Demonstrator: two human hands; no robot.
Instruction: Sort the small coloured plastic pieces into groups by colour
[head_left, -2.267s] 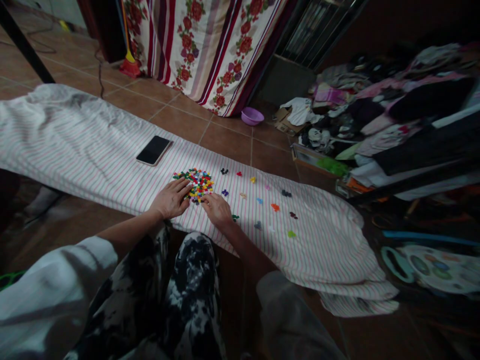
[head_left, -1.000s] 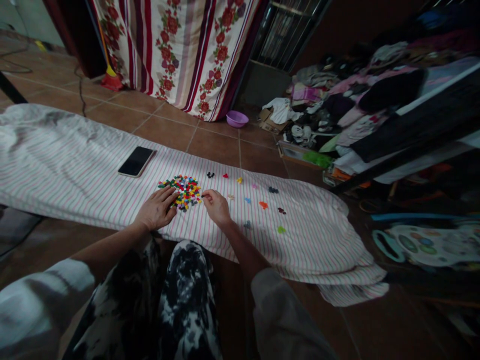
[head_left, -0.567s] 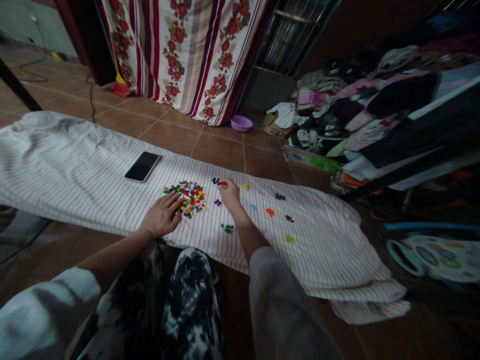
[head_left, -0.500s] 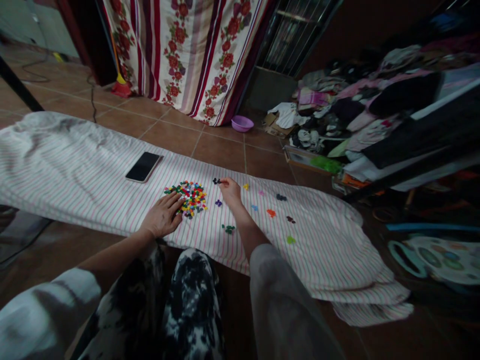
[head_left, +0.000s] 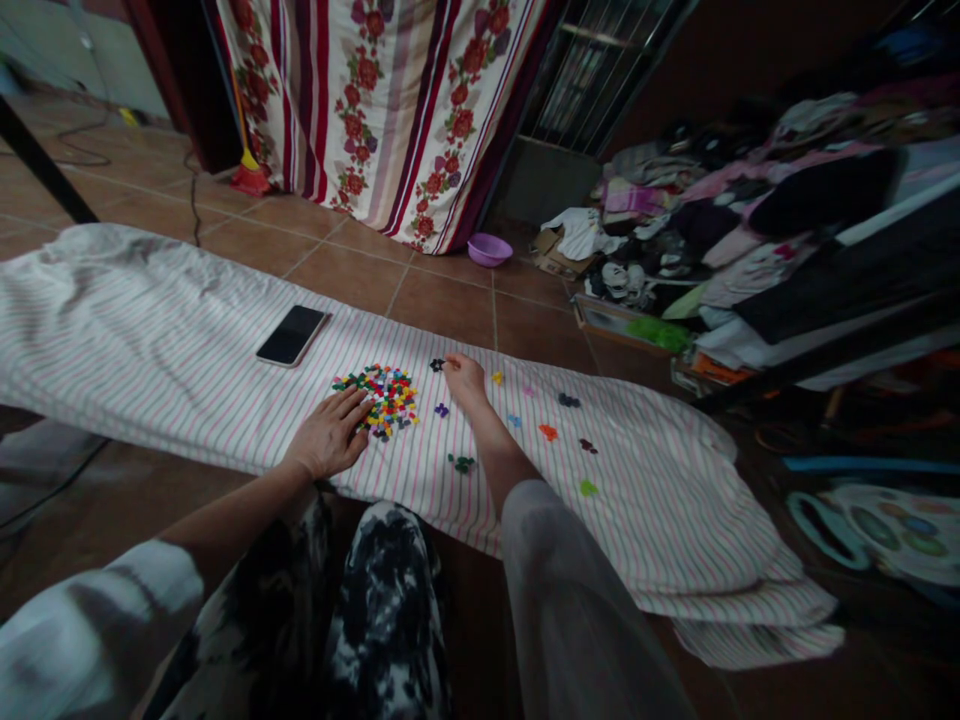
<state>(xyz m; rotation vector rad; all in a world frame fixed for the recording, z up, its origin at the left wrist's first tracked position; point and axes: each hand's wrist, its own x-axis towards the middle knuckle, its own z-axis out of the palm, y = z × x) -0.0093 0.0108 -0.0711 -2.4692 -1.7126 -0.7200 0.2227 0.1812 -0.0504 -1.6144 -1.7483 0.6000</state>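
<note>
A mixed pile of small coloured pieces lies on the cloth-covered desk, about midway between its near and far edges. The left hand rests palm down at the pile's left side, reaching in from the near edge; its fingers are extended, slightly parted and not gripping, with the tips over the outermost pieces. The right hand is out toward the far edge, right beside the black cluster. Its fingers are bent inward; I cannot tell whether the tips meet or have hold of a piece.

Between the pile and the right forearm sit a purple cluster and, closer to the near edge, a dark green cluster. Toward the desk's right end are more small groups: yellow pieces, pink pieces, light blue pieces, orange pieces, dark grey pieces, maroon pieces and lime pieces. A phone lies left of the pile, nearer the far edge.
</note>
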